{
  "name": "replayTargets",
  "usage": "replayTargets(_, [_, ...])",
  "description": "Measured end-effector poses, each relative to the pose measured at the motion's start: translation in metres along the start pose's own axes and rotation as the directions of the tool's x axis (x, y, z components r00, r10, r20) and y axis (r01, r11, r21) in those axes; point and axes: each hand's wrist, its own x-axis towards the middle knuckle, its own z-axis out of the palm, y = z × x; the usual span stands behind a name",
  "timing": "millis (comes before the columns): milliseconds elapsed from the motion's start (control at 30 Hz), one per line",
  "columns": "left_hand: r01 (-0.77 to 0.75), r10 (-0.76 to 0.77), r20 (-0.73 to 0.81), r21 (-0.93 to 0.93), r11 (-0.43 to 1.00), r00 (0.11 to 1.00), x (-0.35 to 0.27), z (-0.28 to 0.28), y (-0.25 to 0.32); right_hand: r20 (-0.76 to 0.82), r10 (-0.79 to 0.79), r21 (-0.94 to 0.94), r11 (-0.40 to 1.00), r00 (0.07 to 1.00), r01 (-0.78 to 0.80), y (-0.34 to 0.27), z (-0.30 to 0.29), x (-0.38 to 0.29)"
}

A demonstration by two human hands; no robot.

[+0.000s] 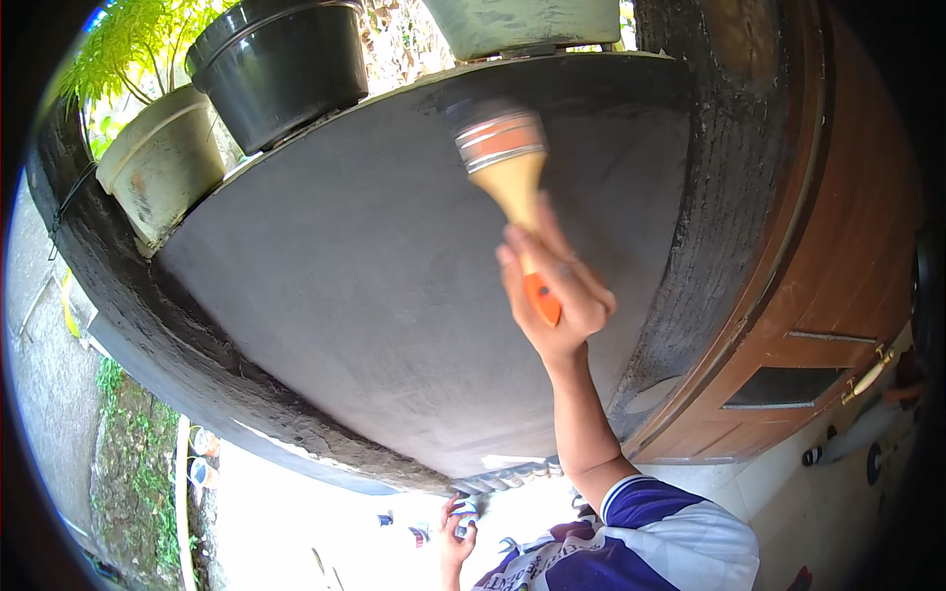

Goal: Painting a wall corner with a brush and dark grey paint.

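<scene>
My right hand [558,288] grips the wooden handle of a wide flat paintbrush [510,166] with a metal ferrule and an orange handle end. The dark bristles, blurred, are up against the upper part of a smooth dark grey wall panel [384,273]. Low in the view, my left hand [458,543] is raised with bent fingers, beside a small white and blue item [465,510]. Glare and the small size hide whether the fingers hold that item.
Along the panel's top ledge stand a black plant pot [284,74], a pale weathered pot [162,162] and a light green planter [525,26]. A rough dark post [720,207] and a brown wooden door [805,354] border the right. Small containers [203,458] sit at lower left.
</scene>
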Motion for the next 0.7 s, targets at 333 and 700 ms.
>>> replayTargets(333, [-0.014,0.015,-0.052,0.037,0.999,0.999,0.002,0.004,0.003,0.111,-0.223,-0.028,0.973,0.969,0.227,0.042,-0.038,0.024])
replayTargets(700, [0.007,-0.008,-0.035,-0.037,0.999,0.999,0.008,0.031,0.026,-0.286,0.051,-0.127,0.988,0.957,-0.091,0.084,-0.068,0.041])
